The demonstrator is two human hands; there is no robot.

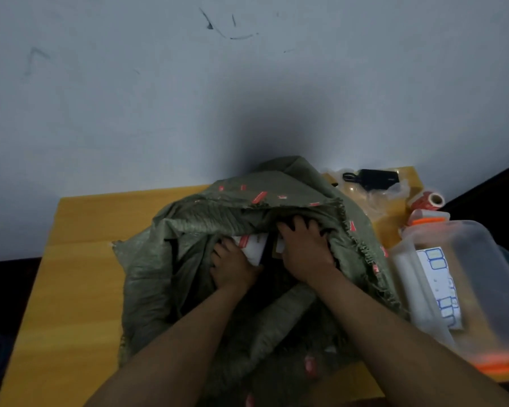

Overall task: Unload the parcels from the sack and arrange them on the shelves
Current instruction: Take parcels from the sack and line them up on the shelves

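Both hands deep in the sack (188, 259) mid-bench: left hand (232, 271) and right hand (303, 254), fingers curled round a white parcel (254, 245), apparently to lift it out.

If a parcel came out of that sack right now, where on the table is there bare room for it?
Left of the green sack, the yellow table lies bare to its left edge and back edge. The right side is crowded: clear plastic container, tape rolls, bagged black item.

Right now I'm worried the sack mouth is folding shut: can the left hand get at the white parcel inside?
Probably yes. The left hand is already inside the green sack, touching the white parcel; the right hand seems to hold the sack's upper fold back.
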